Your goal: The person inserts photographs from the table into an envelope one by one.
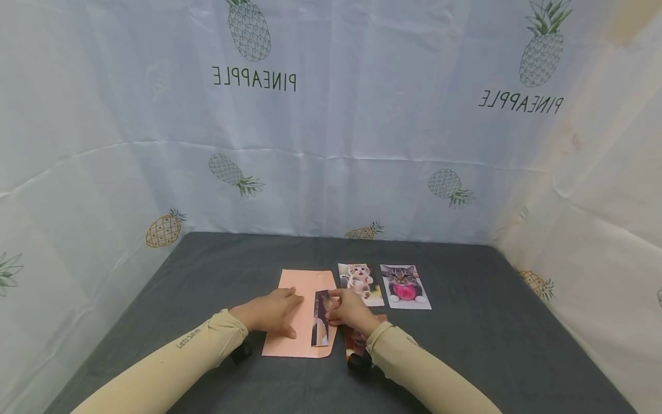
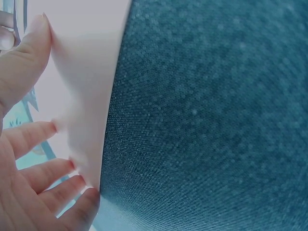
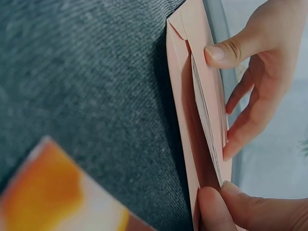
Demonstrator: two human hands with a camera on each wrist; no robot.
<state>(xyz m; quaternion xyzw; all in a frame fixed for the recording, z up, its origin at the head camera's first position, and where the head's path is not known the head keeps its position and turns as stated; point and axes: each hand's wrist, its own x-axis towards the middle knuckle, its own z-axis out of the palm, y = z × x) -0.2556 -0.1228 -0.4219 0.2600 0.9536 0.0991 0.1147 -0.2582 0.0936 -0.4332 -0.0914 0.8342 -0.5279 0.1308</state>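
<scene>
A pink envelope (image 1: 302, 280) lies on the dark table, its open side toward the right. My left hand (image 1: 276, 312) rests on it with fingers spread, the thumb near the lower part. In the left wrist view those fingertips (image 2: 65, 166) press along the envelope's far part. At the opening, my right hand (image 1: 353, 310) pinches a dark photo card (image 1: 320, 333) by its right edge. The card's left portion is hidden in the envelope. From the right wrist, the card's thin edge (image 3: 204, 113) shows between the parted envelope sides, with thumb and finger at its near end.
A kitten photo (image 1: 360, 282) and a photo of a cat with a pink ball (image 1: 405, 287) lie side by side to the right. Another photo (image 1: 357, 342) is partly covered by my right wrist. A pineapple-print curtain (image 1: 331, 195) encloses the table (image 1: 465, 345).
</scene>
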